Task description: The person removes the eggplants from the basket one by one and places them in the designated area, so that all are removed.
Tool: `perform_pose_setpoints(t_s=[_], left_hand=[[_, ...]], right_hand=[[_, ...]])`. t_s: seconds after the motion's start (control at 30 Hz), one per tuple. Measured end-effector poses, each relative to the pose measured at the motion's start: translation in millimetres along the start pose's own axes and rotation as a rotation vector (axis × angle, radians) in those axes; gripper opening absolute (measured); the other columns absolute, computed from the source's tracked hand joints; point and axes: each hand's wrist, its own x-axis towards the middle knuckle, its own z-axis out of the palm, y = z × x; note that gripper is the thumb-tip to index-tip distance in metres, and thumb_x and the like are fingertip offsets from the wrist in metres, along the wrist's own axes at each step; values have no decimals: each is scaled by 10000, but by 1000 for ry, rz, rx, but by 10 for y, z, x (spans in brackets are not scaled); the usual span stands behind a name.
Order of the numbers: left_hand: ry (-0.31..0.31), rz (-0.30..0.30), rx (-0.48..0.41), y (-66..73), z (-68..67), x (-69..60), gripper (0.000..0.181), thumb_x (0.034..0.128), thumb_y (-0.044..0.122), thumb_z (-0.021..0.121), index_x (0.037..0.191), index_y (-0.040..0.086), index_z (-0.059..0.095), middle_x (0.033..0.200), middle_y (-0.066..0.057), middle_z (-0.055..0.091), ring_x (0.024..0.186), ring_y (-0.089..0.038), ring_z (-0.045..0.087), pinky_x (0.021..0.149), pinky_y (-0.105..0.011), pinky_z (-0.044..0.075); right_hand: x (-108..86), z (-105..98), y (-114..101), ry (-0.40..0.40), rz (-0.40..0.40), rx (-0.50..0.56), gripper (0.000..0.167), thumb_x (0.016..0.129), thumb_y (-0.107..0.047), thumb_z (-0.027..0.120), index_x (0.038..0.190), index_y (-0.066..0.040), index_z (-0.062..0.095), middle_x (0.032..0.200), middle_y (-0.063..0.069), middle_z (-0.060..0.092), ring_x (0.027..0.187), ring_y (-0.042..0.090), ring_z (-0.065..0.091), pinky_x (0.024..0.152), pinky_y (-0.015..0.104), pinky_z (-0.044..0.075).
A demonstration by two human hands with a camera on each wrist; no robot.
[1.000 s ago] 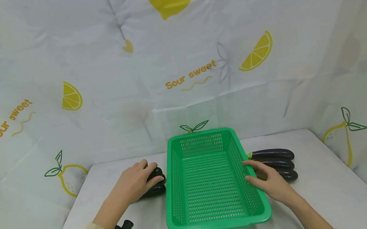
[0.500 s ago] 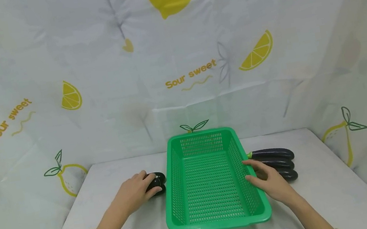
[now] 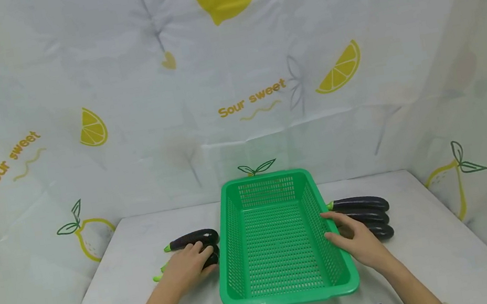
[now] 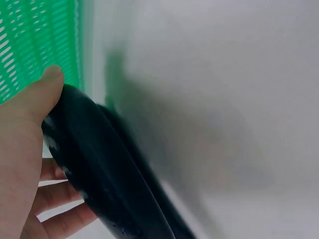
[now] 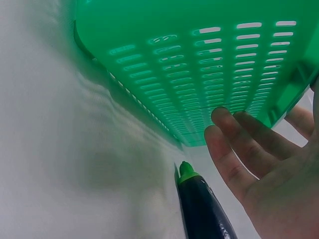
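A green plastic basket [image 3: 281, 241] stands in the middle of the table in the head view. To its left lie several dark eggplants with green stems. The farthest eggplant [image 3: 192, 238] is in plain sight, while my left hand [image 3: 184, 268] covers much of the nearer ones. In the left wrist view, the thumb and fingers of that hand are round the thick end of an eggplant [image 4: 99, 159]. My right hand [image 3: 358, 240] holds the basket's right rim, with fingertips against the outside wall in the right wrist view.
More eggplants [image 3: 361, 203] lie side by side to the right of the basket, partly behind my right hand. A white sheet with lemon prints [image 3: 146, 172] hangs behind and beside the white table [image 3: 431, 250].
My left hand has moved nearer to me, from the farthest eggplant to the closer ones. The farthest one is now uncovered. The right hand and the basket have stayed in place.
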Motion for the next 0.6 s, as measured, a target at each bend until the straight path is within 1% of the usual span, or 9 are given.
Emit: perform_pose_setpoints(t_s=[0.13,0.27,0.37,0.6], left_hand=[[-10,-2,18,46,68,-1,333,882,410,786,1039,159,635,876,-17,543,780,-198,548,636,-355,526],[-19,-19,20,92,91,17,347,881,429,779,1034,157,628,895,-25,539,806,-213,541,659,-385,524],[-15,-19,21,113,92,29,352,876,416,788,1036,148,626,900,-27,537,798,-209,519,654,-382,508],[14,-2,28,98,105,32,320,887,369,790,1049,144,630,916,-17,541,815,-199,505,678,-370,512]], right_hand=[[-2,2,-2,4,-2,-5,515,1013,-242,655,1475,-78,496,1290,189,606,1210,432,600,918,515,550],[0,-4,-2,7,-4,-9,514,1014,-242,655,1473,-74,496,1293,192,604,1217,442,594,931,543,538],[-5,-2,2,6,-3,-9,515,1016,-243,651,1475,-71,494,1298,195,601,1221,443,590,935,539,536],[-1,-2,-9,-4,11,9,524,1017,-249,651,1481,-70,486,1401,242,542,1265,479,549,970,584,506]])
